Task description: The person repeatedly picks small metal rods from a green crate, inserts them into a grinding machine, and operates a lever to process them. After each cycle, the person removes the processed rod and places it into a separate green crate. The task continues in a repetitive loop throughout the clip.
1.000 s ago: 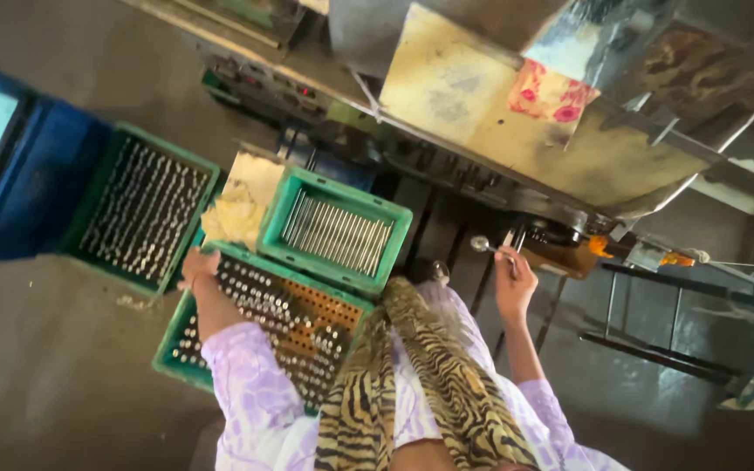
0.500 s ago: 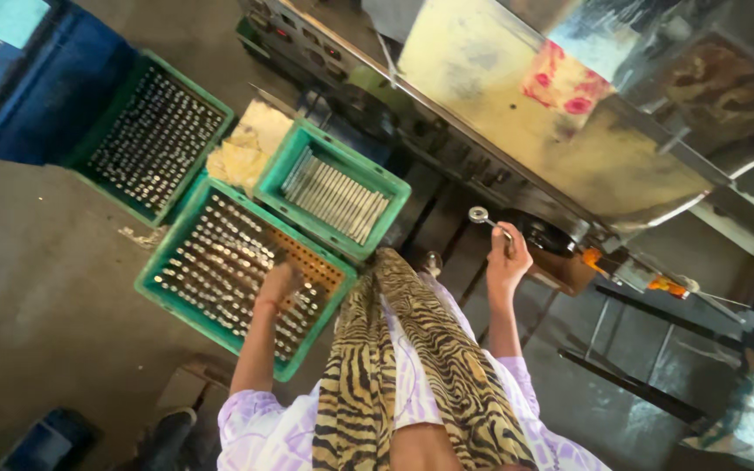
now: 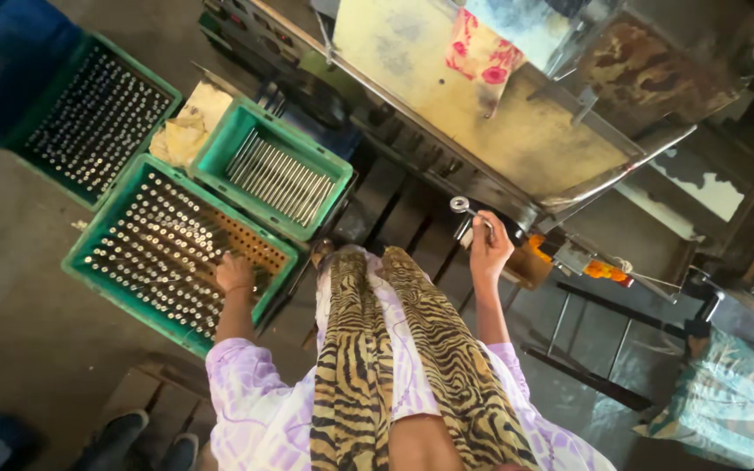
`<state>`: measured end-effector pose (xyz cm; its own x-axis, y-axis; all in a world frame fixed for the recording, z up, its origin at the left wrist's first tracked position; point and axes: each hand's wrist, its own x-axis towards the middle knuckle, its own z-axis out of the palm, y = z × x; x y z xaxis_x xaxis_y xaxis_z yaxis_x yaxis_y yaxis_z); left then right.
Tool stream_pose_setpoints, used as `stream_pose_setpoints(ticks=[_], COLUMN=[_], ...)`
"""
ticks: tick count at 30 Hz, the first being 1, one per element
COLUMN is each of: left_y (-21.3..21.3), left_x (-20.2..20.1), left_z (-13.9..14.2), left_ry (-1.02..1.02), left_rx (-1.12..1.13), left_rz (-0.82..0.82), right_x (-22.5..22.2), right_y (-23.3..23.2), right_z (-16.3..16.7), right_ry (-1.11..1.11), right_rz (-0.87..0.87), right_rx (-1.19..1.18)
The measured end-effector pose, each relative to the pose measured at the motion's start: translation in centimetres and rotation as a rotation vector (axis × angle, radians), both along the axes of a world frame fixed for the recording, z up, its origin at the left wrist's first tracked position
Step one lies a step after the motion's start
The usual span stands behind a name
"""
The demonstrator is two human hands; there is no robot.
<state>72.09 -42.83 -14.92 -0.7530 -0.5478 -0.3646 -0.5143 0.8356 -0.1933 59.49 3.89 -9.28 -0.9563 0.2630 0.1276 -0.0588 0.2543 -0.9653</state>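
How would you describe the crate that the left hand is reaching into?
Three green crates sit on the floor beside the machine. The left hand reaches into the nearest crate. Its metal rods stand upright in a perforated board; the crate behind holds rods lying flat.

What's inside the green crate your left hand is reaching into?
The green crate holds rows of upright metal pins in a perforated orange tray. The left hand covers a few.

Pale lilac printed sleeves (image 3: 246,392) under a tiger-striped brown and black scarf (image 3: 394,349).
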Motion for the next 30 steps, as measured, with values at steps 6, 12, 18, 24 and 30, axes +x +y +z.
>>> stream_pose_setpoints(ticks=[6,12,18,24,30], left_y=[0.9,0.0,-2.1,-4.1,-0.7], left_x=[-1.6,-1.0,1.3,1.8,-0.9], left_z=[0.0,1.3,0.6,0.0,-2.2], left_ry=[-0.087,-0.179,-0.072,0.113,-0.040], left_rx=[0.045,0.219,0.243,0.364,0.530], left_rz=[-0.020,-0.244,-0.454,-0.408,-0.531], right_x=[-0.5,-0.4,-1.5,-1.3,0.7], right_y=[1.5,0.0,-3.1,-7.7,-11.2], right_z=[-0.6,-0.1,0.5,0.7,0.4], right_ry=[-0.029,0.008,0.057,0.020,0.105], right_rz=[0.018,0.015,0.022,0.021,0.015], right_rx=[-0.113,-0.088,-0.007,-0.125,-0.009])
